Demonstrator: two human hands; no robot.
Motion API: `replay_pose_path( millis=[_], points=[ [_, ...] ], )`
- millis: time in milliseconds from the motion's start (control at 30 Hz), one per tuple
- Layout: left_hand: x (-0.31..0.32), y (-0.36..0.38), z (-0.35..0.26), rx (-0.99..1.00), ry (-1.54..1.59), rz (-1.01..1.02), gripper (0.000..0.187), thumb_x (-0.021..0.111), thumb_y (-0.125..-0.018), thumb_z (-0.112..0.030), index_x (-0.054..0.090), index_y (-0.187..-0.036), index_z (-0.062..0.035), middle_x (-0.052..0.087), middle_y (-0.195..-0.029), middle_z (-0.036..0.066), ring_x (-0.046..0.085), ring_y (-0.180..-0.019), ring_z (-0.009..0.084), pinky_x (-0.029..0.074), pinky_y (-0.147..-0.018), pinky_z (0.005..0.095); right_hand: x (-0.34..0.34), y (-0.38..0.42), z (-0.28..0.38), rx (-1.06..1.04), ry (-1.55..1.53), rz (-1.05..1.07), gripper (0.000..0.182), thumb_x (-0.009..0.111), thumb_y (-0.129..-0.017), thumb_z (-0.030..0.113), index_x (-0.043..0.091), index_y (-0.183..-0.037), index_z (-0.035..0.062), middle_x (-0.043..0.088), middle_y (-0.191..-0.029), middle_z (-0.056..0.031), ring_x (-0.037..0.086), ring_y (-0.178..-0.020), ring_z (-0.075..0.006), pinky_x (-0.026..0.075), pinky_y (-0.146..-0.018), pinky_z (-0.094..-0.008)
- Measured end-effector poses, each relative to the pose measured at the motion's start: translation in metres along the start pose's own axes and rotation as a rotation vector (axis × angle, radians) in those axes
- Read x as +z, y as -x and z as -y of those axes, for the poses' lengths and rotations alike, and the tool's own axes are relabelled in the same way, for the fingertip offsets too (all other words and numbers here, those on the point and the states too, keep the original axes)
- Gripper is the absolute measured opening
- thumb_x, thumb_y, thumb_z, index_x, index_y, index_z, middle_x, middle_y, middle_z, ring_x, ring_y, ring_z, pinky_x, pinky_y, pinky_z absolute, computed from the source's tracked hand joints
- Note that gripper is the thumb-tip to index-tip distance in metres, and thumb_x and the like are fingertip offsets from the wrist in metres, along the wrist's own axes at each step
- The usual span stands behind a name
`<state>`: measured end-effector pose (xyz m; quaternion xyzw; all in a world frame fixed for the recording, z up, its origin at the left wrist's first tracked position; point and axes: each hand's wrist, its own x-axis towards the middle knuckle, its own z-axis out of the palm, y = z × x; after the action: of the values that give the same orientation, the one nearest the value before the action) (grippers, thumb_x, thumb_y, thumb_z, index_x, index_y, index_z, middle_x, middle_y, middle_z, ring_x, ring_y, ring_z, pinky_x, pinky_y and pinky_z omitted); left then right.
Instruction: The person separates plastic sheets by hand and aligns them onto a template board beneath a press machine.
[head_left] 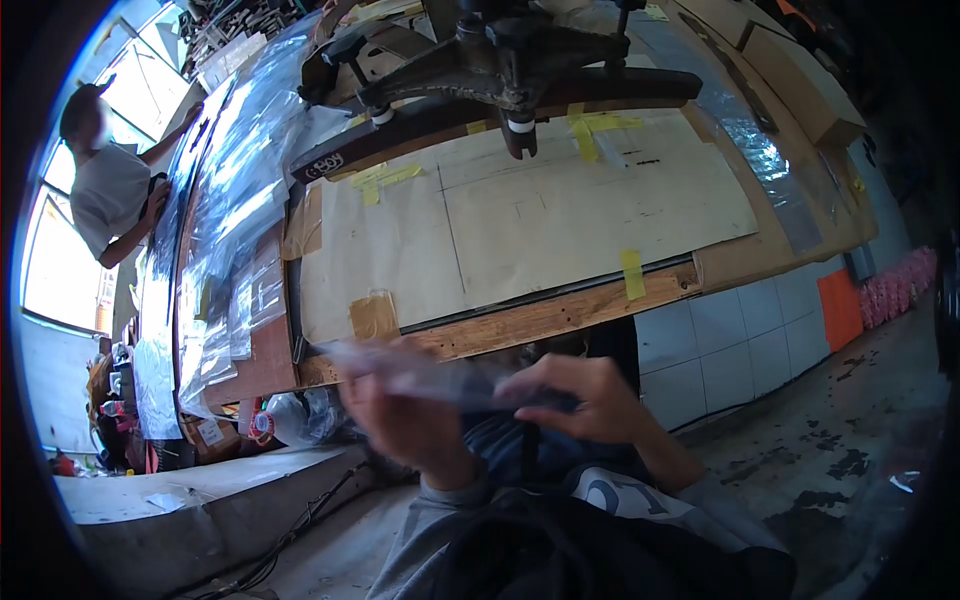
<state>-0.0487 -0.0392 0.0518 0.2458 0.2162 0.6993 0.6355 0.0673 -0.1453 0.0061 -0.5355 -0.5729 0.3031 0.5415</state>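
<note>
A thin, see-through plastic bag (450, 384) is stretched between my two hands, in front of the table's near edge. My left hand (405, 425), smeared by motion, is closed around the bag's left part. At its other end my right hand (592, 395) pinches the plastic, with thumb and fingers together. Something dark (550, 401) shows at that end, too blurred to make out. Beyond both hands lies a beige paper sheet (560, 215) with pencil lines, held down by yellow tape (633, 274) and brown tape (374, 315).
A heavy black metal frame with a long bar (510, 75) stands over the sheet's far side. The wooden table edge (560, 325) runs just beyond my hands. Clear plastic sheeting (235, 190) covers the left side, where another person (115, 185) stands. Cardboard (800, 90) lies at right.
</note>
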Motion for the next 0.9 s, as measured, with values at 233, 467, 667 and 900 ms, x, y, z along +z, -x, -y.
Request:
replay_pose_path(
  millis=[233,467,667,900],
  points=[
    [-0.045,-0.076,-0.078,-0.193,0.894,0.589,0.007,0.057,-0.091,-0.015,0.054,-0.096,-0.0109,0.056,-0.080,-0.003,0.049,-0.061,0.0067,0.043,-0.050,0.0207,0.065,0.041,-0.136,0.165,0.373,0.191,0.022,0.066,-0.084,0.024,0.072,-0.102,0.0137,0.070,-0.097,-0.0103,0.067,-0.087,-0.0290,0.053,-0.079,-0.0397],
    [-0.052,-0.079,-0.136,0.072,0.902,0.564,0.003,0.055,-0.090,-0.007,0.056,-0.089,-0.0104,0.055,-0.067,-0.002,0.046,-0.051,0.0046,0.038,-0.040,0.0209,0.024,0.095,-0.245,0.417,0.705,0.078,0.013,0.063,-0.080,0.016,0.073,-0.086,0.0127,0.069,-0.080,-0.0142,0.066,-0.079,-0.0322,0.052,-0.075,-0.0426],
    [-0.087,-0.083,-0.147,0.103,0.726,0.663,0.008,0.056,-0.090,-0.006,0.051,-0.088,-0.0110,0.054,-0.060,-0.004,0.043,-0.044,0.0029,0.029,-0.039,0.0182,-0.067,0.128,-0.185,0.711,0.395,-0.593,0.010,0.051,-0.092,0.005,0.057,-0.098,0.0006,0.066,-0.087,-0.0139,0.067,-0.078,-0.0311,0.051,-0.073,-0.0369],
    [-0.129,-0.079,-0.087,-0.104,0.711,0.433,0.012,0.046,-0.099,-0.015,0.049,-0.087,-0.0119,0.045,-0.057,-0.006,0.036,-0.042,0.0030,0.027,-0.042,0.0201,-0.143,0.131,-0.035,0.357,1.113,-1.395,0.013,0.042,-0.101,0.009,0.049,-0.106,-0.0003,0.061,-0.117,-0.0188,0.061,-0.109,-0.0300,0.048,-0.090,-0.0382]
  ],
)
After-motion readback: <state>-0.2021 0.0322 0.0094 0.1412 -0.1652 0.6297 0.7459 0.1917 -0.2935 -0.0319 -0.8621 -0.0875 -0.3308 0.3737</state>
